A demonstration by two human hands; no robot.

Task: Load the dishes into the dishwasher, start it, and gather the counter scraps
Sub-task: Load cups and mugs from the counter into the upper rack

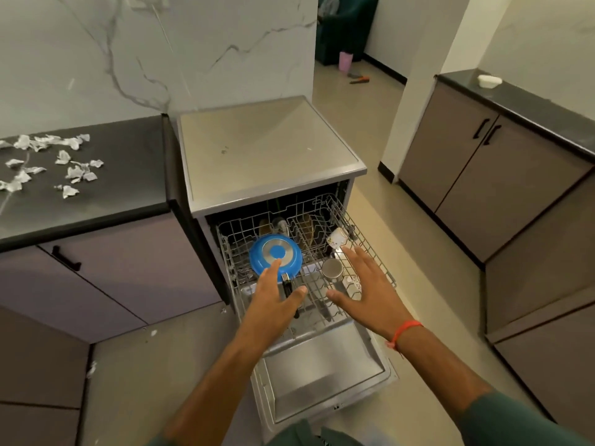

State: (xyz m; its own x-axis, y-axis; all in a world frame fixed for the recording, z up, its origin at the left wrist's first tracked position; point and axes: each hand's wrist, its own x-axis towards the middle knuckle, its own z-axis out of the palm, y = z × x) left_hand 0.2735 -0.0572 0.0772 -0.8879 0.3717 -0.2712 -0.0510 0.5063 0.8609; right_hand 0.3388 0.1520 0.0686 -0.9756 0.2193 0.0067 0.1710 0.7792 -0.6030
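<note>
Dishwasher door (322, 371) dropped flat, rack (357, 220) pulled out over it, loading looks about done

Both hands hover over the rack with fingers spread, gripping nothing: left hand (275, 296) just over the upside-down blue pan (275, 257), right hand (360, 284) beside the steel cup (332, 269) with the white mug (336, 241) behind it. I'd guess what's left is sliding the rack in, shutting the door and starting it. The paper scraps (48, 162) on the dark surface (128, 175) left of the dishwasher aren't gathered yet
</note>
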